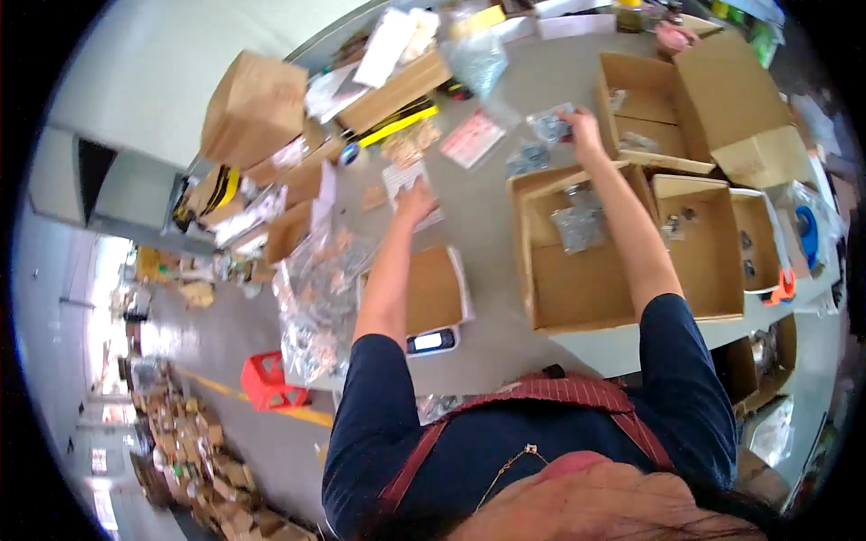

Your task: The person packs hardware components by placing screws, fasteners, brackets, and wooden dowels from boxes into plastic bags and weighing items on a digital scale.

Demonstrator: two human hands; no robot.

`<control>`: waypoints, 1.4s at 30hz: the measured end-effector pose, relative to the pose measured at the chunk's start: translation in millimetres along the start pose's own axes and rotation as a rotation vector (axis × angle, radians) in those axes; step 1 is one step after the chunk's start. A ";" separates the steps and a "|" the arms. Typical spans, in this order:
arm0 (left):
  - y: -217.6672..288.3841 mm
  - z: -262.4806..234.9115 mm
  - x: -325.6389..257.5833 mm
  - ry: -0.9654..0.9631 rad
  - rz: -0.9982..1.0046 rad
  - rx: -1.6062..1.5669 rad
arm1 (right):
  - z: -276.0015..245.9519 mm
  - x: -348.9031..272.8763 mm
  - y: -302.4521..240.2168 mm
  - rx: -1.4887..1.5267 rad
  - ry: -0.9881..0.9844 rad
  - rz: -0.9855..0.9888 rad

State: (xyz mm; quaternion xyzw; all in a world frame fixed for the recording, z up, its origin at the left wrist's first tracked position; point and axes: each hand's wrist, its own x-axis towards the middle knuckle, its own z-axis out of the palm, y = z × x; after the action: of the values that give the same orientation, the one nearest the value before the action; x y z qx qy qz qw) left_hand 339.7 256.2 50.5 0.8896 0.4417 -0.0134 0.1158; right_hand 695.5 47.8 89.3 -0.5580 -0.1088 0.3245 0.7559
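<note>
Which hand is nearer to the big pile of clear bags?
Left. The left hand, on a white sheet, is beyond the pile and right of it; the right hand, at a small bag, is farther right.

This looked like a packing workshop or the packing corner of a warehouse. A long grey tabletop carried open cardboard boxes, small clear bags with little parts inside, a glossy pile of clear plastic packets and a handheld device with a lit screen. The person standing there wore a striped red apron over a dark short-sleeved top. Beyond the tabletop's left end, a broad grey floor bore a painted yellow line, a red plastic stool and a long heap of cartons, lit by brightness along the far side.
</note>
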 end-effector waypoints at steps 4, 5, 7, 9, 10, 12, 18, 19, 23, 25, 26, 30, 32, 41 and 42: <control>8.6 11.2 10.6 -0.098 -0.025 0.087 | -36.8 -6.8 -31.7 0.458 -0.064 0.254; 12.7 13.1 13.6 -0.069 -0.049 0.113 | -57.7 1.2 -46.7 0.485 -0.298 0.227; 8.8 21.7 15.7 0.064 -0.067 0.263 | -78.0 7.7 -81.4 0.448 -0.602 0.222; -5.0 16.5 13.5 0.089 -0.105 0.251 | -97.1 23.3 -118.1 -0.129 -0.418 0.182; -6.5 14.7 9.2 0.129 -0.136 0.239 | -106.6 41.4 -116.0 -0.372 -0.351 0.052; 47.7 5.5 17.3 0.212 -0.134 -0.003 | -194.5 119.2 -96.6 -1.081 -0.301 -0.326; 90.9 -10.6 -14.1 0.251 -0.258 -0.743 | -207.1 211.2 -38.7 -1.512 -0.222 -0.094; 113.0 -21.0 -24.7 0.151 -0.327 -0.916 | -195.4 212.7 -36.9 -1.503 -0.239 -0.100; 190.6 -67.3 -66.9 0.044 -0.344 -1.170 | -162.1 207.3 -36.6 -1.373 -0.075 -0.003; 235.5 -98.5 -93.3 -0.105 -0.240 -1.420 | -160.5 211.9 -24.0 -1.279 -0.042 -0.192; 248.4 -103.3 -93.7 -0.118 -0.256 -1.416 | -161.5 213.1 -21.5 -1.280 -0.046 -0.172; 298.6 -107.6 -108.4 -0.384 -0.002 -1.622 | -138.9 164.0 -69.4 -0.321 -0.071 -0.169; 324.5 -91.7 -115.9 -0.479 0.028 -1.750 | -122.8 95.0 -118.8 0.117 -0.214 -0.187; 435.0 -18.9 -183.3 -0.919 0.149 -2.334 | -168.6 -157.1 -140.1 -0.498 -0.637 -0.495; 439.4 -14.1 -196.4 -0.677 -0.020 -2.189 | -178.9 -172.6 -133.4 -0.711 -0.644 -0.698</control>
State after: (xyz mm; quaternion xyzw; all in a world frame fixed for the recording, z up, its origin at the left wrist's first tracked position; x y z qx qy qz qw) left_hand 565.6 -150.6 174.3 0.2588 0.1698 0.1383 0.9408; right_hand 706.8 -218.4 182.2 -0.5816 -0.6122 0.1532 0.5134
